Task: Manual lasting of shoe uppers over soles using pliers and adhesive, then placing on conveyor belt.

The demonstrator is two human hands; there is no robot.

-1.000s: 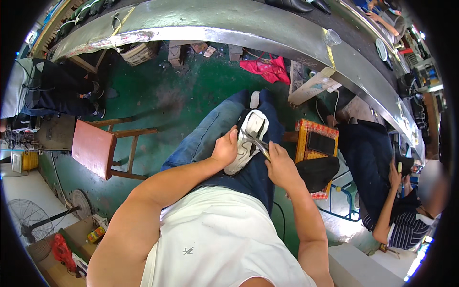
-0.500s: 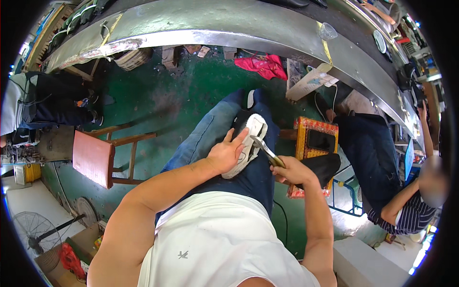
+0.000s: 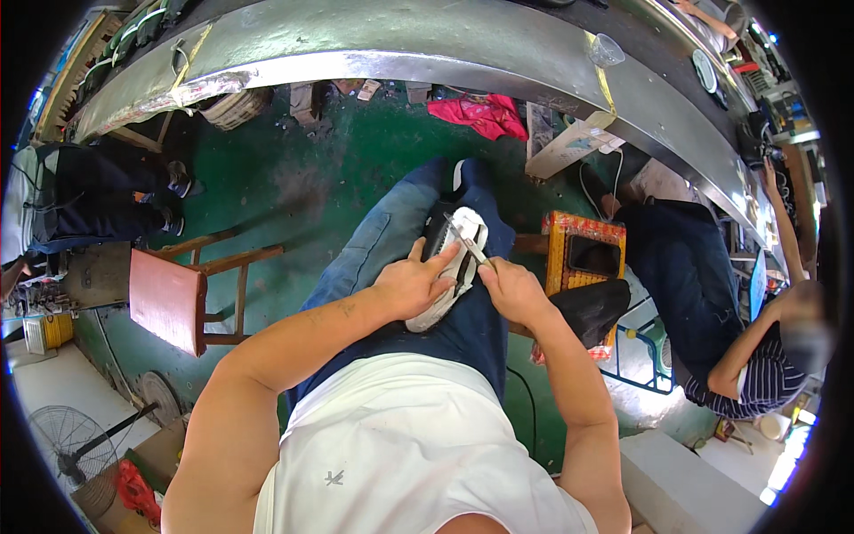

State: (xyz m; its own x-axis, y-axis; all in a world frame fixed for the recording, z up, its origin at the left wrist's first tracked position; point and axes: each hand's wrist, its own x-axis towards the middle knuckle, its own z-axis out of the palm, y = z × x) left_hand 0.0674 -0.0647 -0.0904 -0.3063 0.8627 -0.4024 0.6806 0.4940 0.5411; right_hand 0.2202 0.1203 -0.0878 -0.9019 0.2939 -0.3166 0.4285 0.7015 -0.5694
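A white and grey shoe (image 3: 467, 222), with black along its left side, rests on my lap over the blue jeans. My left hand (image 3: 411, 287) lies over the shoe's left side, its index finger stretched along it and the others bent against it, steadying it. My right hand (image 3: 514, 289) grips a metal hand tool (image 3: 471, 246) that looks like pincers. The tool's slim metal end reaches across the upper part of the shoe. Whether the tip touches the shoe I cannot tell, and my fingers hide the handle.
Ahead runs a long metal-edged bench (image 3: 374, 69). An orange-yellow stool (image 3: 562, 238) with a dark flat item stands at my right, near a seated person (image 3: 680, 262). To the left are a brown-topped stool (image 3: 166, 301), another person (image 3: 107, 191) and a fan (image 3: 71, 454).
My right hand has moved up and left, turning the tool so its end points toward the shoe's far end. The left hand still rests on the shoe, and the view has shifted slightly.
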